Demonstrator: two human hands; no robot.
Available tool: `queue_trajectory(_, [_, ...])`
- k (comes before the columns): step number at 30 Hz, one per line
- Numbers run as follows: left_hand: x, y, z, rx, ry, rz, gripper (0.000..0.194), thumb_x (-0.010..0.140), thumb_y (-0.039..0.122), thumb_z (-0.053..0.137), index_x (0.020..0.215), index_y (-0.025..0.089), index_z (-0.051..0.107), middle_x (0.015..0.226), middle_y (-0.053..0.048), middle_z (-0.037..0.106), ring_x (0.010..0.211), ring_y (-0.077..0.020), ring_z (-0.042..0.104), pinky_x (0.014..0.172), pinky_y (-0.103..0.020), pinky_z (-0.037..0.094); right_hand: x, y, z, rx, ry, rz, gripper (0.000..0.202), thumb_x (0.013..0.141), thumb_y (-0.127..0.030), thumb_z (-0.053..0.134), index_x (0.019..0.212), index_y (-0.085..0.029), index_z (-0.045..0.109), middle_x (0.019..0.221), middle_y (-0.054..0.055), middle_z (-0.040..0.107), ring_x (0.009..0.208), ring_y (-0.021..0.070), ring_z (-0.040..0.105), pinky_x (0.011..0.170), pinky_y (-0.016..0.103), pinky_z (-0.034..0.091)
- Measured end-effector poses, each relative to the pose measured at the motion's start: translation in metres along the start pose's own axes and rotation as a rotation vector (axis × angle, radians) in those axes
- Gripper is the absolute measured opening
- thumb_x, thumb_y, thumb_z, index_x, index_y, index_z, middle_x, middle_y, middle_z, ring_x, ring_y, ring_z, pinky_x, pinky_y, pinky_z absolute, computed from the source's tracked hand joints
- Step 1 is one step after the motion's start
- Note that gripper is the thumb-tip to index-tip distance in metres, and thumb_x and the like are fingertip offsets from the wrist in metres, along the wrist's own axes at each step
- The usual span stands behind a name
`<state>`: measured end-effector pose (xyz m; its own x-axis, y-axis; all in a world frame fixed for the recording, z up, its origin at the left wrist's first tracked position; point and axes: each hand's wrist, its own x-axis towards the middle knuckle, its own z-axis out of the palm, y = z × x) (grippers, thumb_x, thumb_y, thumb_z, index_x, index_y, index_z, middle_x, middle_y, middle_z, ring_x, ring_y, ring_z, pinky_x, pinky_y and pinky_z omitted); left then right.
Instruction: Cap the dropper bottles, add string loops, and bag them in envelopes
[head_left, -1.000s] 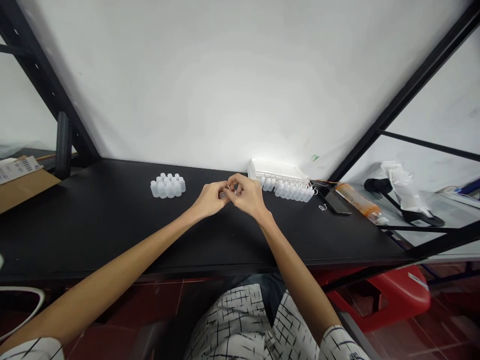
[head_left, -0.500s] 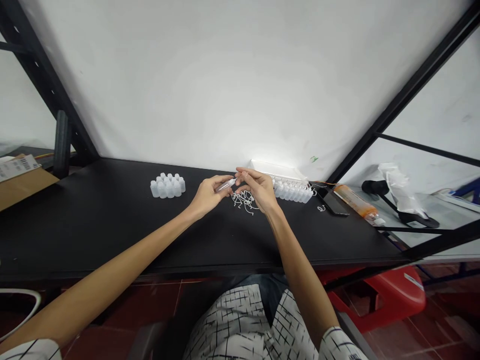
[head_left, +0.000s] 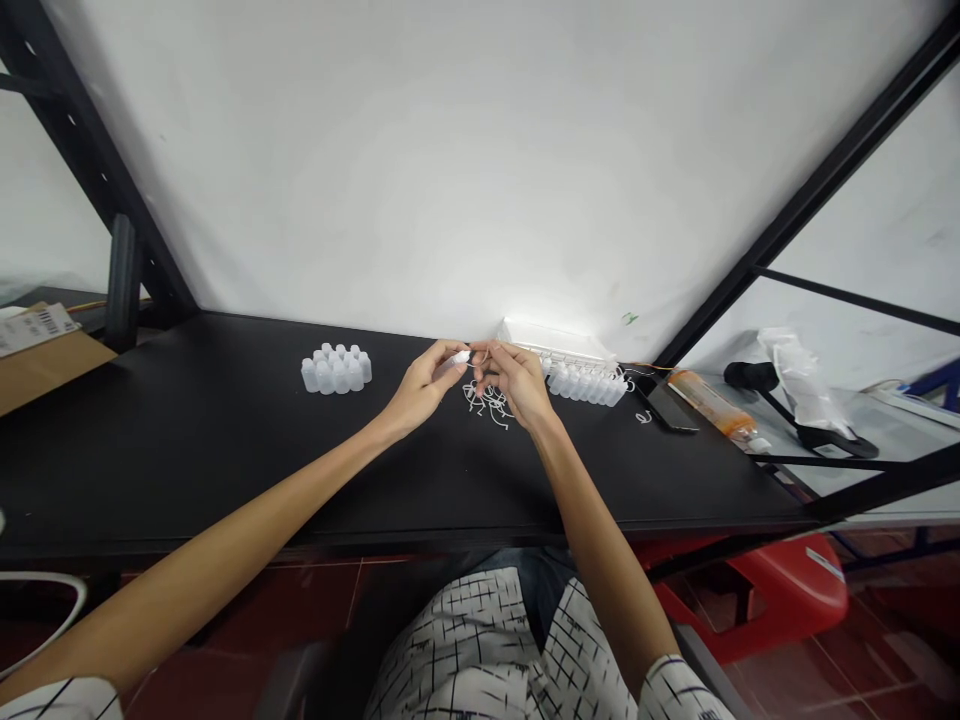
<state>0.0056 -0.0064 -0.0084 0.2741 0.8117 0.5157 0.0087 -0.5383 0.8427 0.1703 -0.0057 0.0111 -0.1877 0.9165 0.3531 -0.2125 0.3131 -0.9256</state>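
Note:
My left hand [head_left: 421, 392] is closed around a small translucent plastic bottle [head_left: 459, 358], its white top pointing right. Most of the bottle's body is hidden by the fingers. At the top, my right hand [head_left: 519, 385] pinches a thin white curved strip [head_left: 485, 356], whose end lies close to the bottle's tip; I cannot tell whether they touch. Below the hands a tangle of thin white strips [head_left: 491, 405] rests on the black table [head_left: 435, 480]. A cluster of similar small bottles [head_left: 336, 372] stands to the left. More bottles, with strips on their tops, form rows [head_left: 589, 385] beside my right hand.
Behind the right-hand rows is a white box or tray [head_left: 555, 338]. A dark phone [head_left: 671, 408] lies to the right, near an orange-labelled plastic bottle [head_left: 716, 405]. Loose white strips [head_left: 643, 417] lie near the phone. Cardboard [head_left: 56, 365] sits at the far left.
My left hand has turned the small bottle so that its body is now mostly covered and its white top shows. The right fingers have shifted slightly, and a curved white strip shows between them.

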Motion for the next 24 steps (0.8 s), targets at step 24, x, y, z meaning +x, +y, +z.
queue_trajectory(24, [-0.0002, 0.0033, 0.0005, 0.129, 0.013, 0.012, 0.026, 0.094, 0.032, 0.054, 0.105, 0.019, 0.073, 0.090, -0.005, 0.059, 0.072, -0.0135, 0.054, 0.065, -0.028, 0.045, -0.0042, -0.0028, 0.0064, 0.045, -0.025, 0.026, 0.031, 0.079, -0.047, 0.071, 0.087, -0.018, 0.077, 0.076, 0.001, 0.049, 0.062, 0.0093, 0.045, 0.045, 0.023, 0.042])
